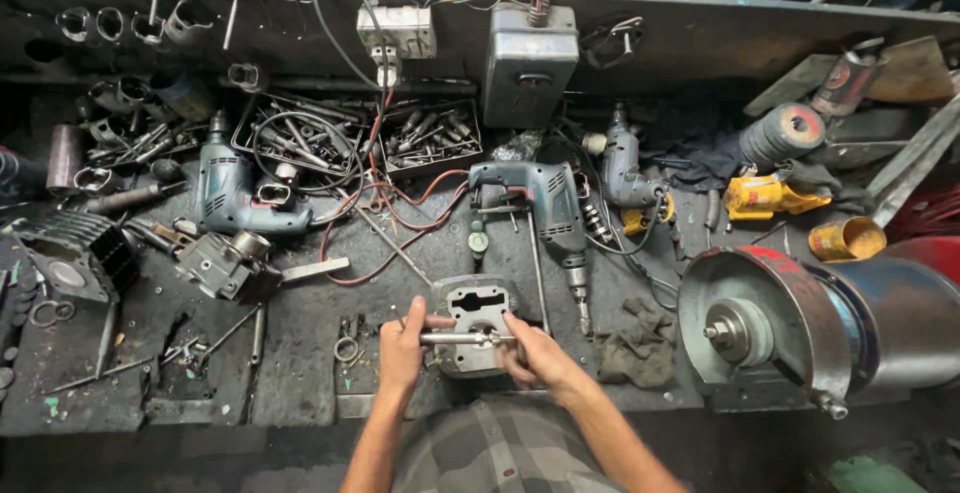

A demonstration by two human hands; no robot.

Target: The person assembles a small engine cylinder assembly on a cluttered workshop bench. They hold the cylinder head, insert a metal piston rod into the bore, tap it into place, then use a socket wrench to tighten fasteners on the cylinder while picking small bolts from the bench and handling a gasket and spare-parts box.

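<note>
Two hands, left hand [402, 345] and right hand [532, 353], each closed around a metal rod [455, 337] over a grey engine casting [474, 311].

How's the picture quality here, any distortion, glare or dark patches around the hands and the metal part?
Head view: wide-angle bending curves the bench edge; sharp focus on the left hand, right hand and grey metal block; mild sheen on the grinder disc; the foreground below the bench sinks into shadow.
</note>
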